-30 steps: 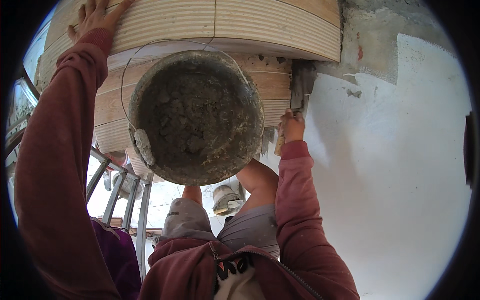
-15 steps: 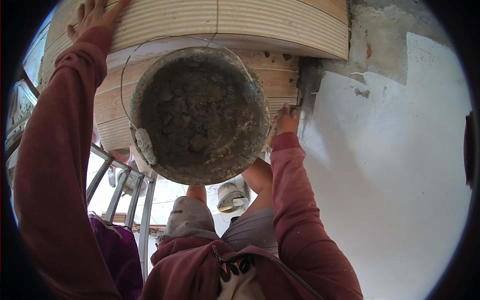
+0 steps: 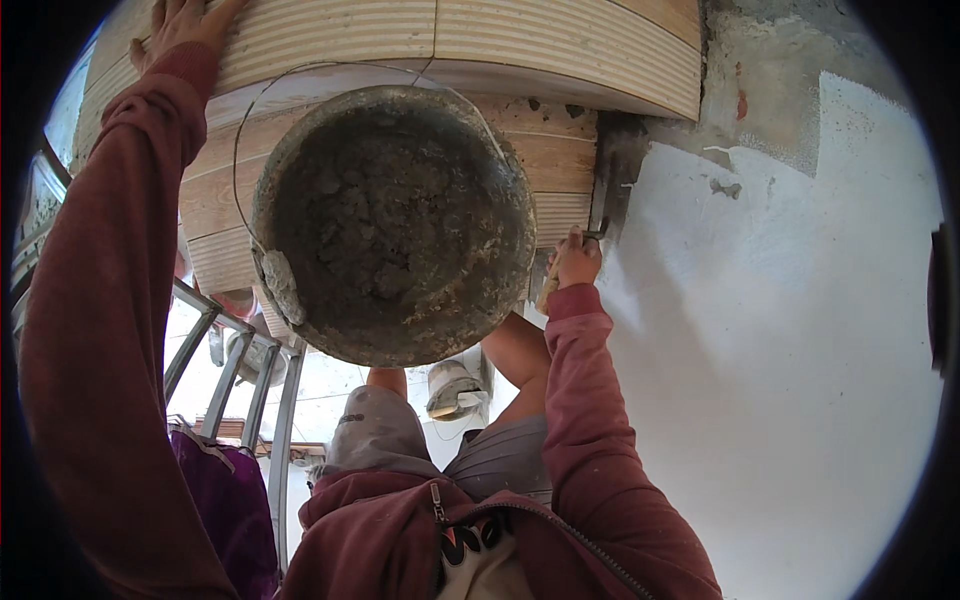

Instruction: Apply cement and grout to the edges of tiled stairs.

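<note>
My left hand (image 3: 185,32) lies on the ridged, wood-look tiled step (image 3: 330,38) at the upper left, its fingers spread. To the right of the bucket, my right hand (image 3: 577,258) is closed around the wooden handle of a trowel (image 3: 547,293). The trowel's dark metal shank points toward the wall beside the stair end; its blade can hardly be made out. Between my arms stands a round bucket (image 3: 270,165) crusted with cement. Grey mortar (image 3: 385,215) lies inside it, and its wire handle leans toward the far side.
A white wall (image 3: 760,350) with a bare cement strip (image 3: 618,170) runs along the right. At the left are a metal railing (image 3: 228,375) and a purple cloth or bag (image 3: 225,500). Below, between my legs, sits a smaller bucket (image 3: 450,382) with a tool across it.
My right hand has come slightly toward me, and more of the trowel's metal shank shows beside the wall. My left hand still rests on the step.
</note>
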Action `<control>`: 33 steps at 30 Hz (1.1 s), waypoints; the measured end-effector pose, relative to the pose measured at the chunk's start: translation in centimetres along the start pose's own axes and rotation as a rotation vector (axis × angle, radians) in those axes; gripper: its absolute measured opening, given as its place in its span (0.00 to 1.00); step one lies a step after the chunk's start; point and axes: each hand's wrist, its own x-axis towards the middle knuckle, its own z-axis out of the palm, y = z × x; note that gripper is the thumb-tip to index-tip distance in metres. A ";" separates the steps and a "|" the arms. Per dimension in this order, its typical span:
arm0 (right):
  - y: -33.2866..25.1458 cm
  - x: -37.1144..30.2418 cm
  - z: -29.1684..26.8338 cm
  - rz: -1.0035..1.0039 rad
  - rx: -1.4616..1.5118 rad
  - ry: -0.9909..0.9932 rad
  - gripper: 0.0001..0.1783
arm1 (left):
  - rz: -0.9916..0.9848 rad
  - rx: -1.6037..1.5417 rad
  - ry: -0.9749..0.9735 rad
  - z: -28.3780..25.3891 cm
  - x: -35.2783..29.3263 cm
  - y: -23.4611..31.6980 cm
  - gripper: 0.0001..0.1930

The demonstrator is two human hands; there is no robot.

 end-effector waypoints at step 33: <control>-2.2 0.8 0.7 -0.113 0.111 -0.022 0.14 | 0.006 -0.011 0.046 0.3 0.0 -0.3 0.38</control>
